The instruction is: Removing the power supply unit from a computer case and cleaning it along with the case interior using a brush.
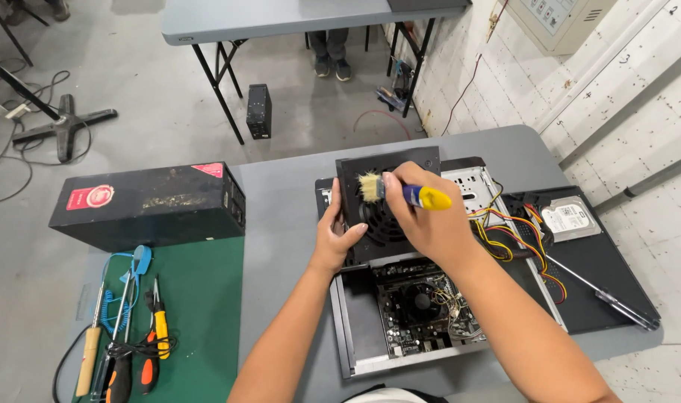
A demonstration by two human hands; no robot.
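Head view, case: open computer case (370, 351) on tabletop (281, 216), motherboard (423, 310) inside.
Left hand (337, 235): gripping power supply (385, 198) upright above case.
Right hand (430, 220): closed on brush (404, 192), bristles at the fan grille.

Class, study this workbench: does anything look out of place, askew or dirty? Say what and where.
The long black box at the mat's far edge is coated in patchy dust. A hard drive lies loose on the removed side panel, with a screwdriver lying aslant nearby.

The left hand (339, 237) grips a black power supply (385, 201) upright over the open computer case (400, 313). The right hand (430, 220) presses a brush (400, 190) against its fan grille.
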